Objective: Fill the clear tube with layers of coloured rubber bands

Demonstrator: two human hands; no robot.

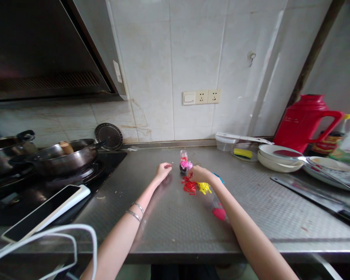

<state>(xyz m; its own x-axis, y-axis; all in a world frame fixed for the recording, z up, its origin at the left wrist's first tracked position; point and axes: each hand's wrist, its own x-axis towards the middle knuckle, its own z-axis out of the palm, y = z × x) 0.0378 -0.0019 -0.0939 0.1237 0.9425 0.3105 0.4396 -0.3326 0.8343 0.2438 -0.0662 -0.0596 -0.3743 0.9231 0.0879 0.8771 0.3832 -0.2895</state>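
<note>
My left hand hovers low over the steel counter, left of a small clear jar. Its fingers are pinched together; what they hold, if anything, is too small to make out. The jar stands upright with dark, pink and red layers of small pieces inside. Just right of it, my right hand reaches down with fingers closed at the edge of a pile of red strips; its fingertips are partly hidden. Beside that lie yellow strips, a few pink pieces and blue pieces partly behind my right wrist.
A bright pink item lies beside my right forearm. To the right are a knife, stacked bowls, a yellow sponge and a red thermos. At left are a pan on the stove and a phone.
</note>
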